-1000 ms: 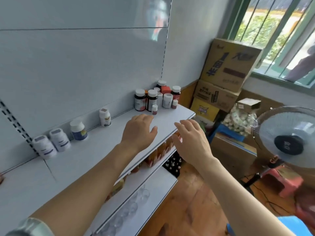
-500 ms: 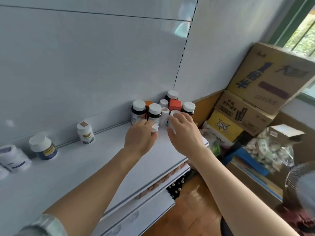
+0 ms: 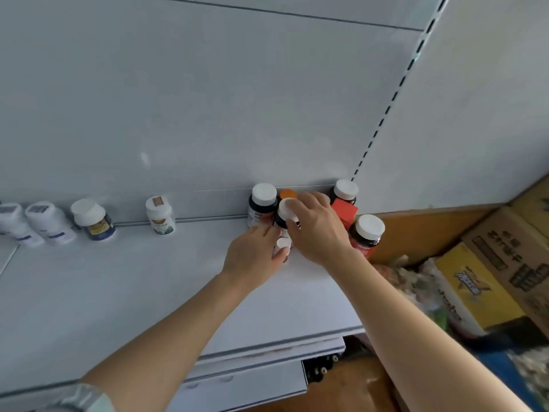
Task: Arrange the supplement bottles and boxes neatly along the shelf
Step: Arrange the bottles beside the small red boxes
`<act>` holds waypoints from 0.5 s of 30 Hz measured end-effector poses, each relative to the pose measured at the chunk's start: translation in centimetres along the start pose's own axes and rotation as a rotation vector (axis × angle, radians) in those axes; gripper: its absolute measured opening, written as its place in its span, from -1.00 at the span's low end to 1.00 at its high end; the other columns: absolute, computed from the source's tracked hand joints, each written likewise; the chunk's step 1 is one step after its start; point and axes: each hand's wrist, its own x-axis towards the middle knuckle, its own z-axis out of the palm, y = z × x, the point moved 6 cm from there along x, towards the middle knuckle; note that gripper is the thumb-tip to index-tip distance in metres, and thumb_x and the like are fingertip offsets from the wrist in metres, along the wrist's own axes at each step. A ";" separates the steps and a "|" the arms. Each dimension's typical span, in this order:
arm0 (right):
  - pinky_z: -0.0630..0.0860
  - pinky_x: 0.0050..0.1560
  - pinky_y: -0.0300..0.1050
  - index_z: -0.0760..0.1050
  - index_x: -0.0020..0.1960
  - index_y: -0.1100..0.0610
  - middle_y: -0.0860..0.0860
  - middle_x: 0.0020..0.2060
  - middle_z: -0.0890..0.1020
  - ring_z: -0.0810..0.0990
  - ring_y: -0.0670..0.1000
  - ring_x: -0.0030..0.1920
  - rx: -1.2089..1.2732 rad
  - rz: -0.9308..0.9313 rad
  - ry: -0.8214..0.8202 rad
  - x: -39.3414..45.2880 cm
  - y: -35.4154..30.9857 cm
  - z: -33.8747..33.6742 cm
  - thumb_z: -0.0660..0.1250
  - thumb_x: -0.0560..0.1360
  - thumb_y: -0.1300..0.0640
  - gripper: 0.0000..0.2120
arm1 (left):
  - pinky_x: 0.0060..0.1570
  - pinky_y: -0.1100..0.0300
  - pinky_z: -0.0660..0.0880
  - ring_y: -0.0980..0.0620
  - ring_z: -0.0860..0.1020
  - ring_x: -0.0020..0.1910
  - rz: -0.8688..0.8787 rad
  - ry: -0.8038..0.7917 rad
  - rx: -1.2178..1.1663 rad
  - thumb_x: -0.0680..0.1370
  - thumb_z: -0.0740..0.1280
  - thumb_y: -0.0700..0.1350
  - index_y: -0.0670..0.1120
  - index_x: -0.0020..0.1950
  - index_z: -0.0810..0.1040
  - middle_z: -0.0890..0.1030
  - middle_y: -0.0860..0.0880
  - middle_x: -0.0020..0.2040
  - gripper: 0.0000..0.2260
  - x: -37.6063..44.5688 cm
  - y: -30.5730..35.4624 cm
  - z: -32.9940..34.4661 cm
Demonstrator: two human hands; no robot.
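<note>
Two bare forearms reach up from the near edge over the white shelf [image 3: 124,292], and both hands meet at the crowded right end. Nearest, the left hand [image 3: 252,257] curls round a small white-capped bottle [image 3: 281,244] standing on the shelf, thumb and fingers pinching its sides. Just beyond, the right hand [image 3: 318,230] lies over a dark bottle with a white cap [image 3: 285,214], fingertips curled onto the lid; how firmly it grips I cannot tell.

Packed tight around them are another dark bottle [image 3: 262,205], an orange lid [image 3: 288,194] behind, a red box [image 3: 344,212] and two more white-capped bottles [image 3: 367,234] to the right, hemming both hands in.

Well apart to the left, along the back wall, stand a white bottle [image 3: 160,217], a blue-labelled one [image 3: 95,221] and two white tubs [image 3: 49,223]. Their labels are too blurred to read.

Off the shelf's right end sit stacked cardboard cartons [image 3: 511,251] printed with characters, illegible from here, and a yellow carton [image 3: 472,286].
</note>
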 end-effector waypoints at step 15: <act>0.57 -0.08 0.06 0.60 0.11 0.11 0.07 -0.03 0.64 0.59 0.19 -0.02 0.239 -0.171 0.014 0.7 0.9 -1.7 0.44 0.42 0.05 -0.71 | -0.10 0.09 0.56 0.06 0.59 -0.04 -0.212 0.057 -0.202 0.51 0.38 -0.07 0.03 0.02 0.59 0.61 0.11 0.02 -0.90 -2.5 -1.1 -2.1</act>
